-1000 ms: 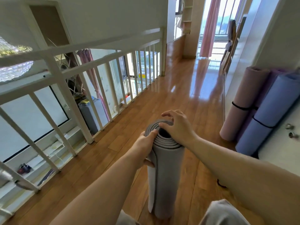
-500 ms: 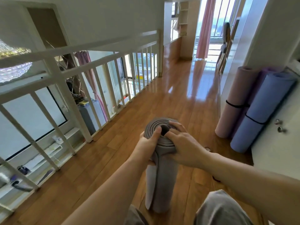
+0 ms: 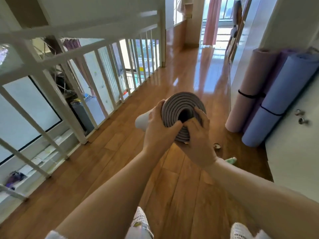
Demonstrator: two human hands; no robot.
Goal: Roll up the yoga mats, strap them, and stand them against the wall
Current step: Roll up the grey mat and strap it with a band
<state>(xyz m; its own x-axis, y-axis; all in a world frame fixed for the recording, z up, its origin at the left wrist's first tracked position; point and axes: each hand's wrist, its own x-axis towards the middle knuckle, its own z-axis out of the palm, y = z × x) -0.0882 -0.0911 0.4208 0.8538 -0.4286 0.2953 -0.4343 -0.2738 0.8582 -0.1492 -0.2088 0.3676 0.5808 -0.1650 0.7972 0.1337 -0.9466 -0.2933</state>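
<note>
Held the rolled grey mat [image 3: 183, 104] tilted above the middle of the wooden floor [image 3: 120, 161], spiral end toward the camera. Clasped its left side with the left hand [image 3: 158, 128], fingers curled round the roll. Pinched its lower rim with the right hand [image 3: 198, 140], fingertips hooked into the layers. Saw pink mat [image 3: 248, 87], purple mat [image 3: 274, 73] and blue mat [image 3: 283, 94] propped against the wall [image 3: 284, 23] at the floor's right edge.

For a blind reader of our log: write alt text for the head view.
The left hand and right hand grip a rolled grey mat, its spiral end facing the camera. At right, a pink mat and a blue mat, rolled and black-strapped, stand leaning; a white railing runs along the left.
</note>
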